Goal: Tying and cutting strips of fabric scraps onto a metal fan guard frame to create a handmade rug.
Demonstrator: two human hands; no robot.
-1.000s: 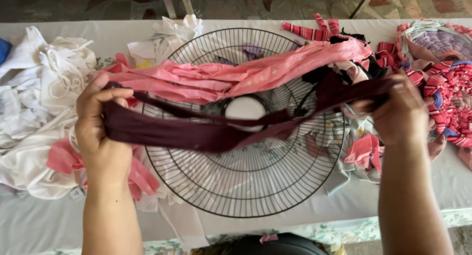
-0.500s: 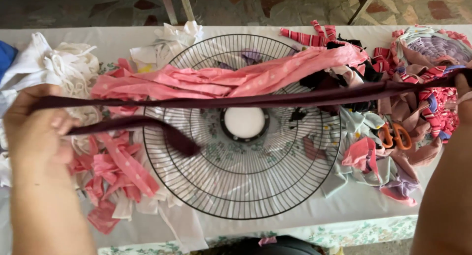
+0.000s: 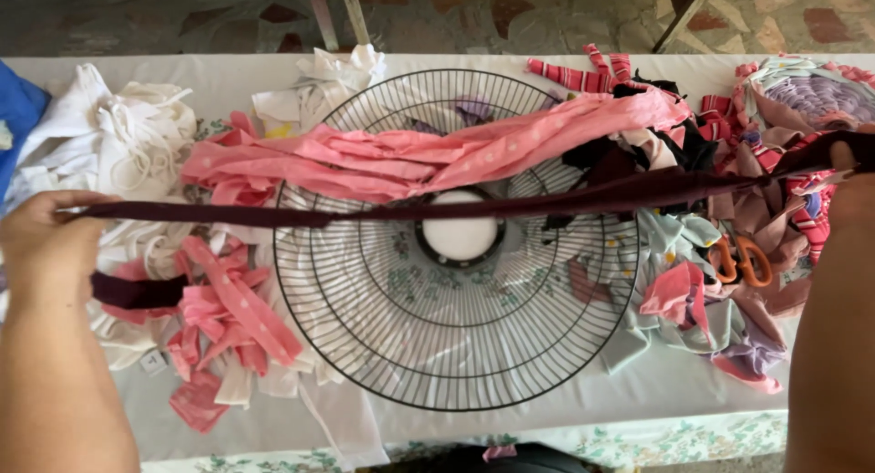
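Hands apart, left hand (image 3: 46, 245) and right hand (image 3: 852, 195) each closed on an end of a maroon fabric strip (image 3: 510, 204), drawn taut above the wire fan guard (image 3: 456, 382) lying mid-table, near its front edge.

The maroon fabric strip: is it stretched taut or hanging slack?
Taut. The maroon strip runs in a straight line from the left hand to the right hand, above the fan guard.

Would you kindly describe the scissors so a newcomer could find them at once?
Start at the round black wire fan guard in the middle of the table. Just past its right edge, on the heap of fabric scraps, lie the scissors. Their orange loop handles are the only hard, orange thing among soft cloth.
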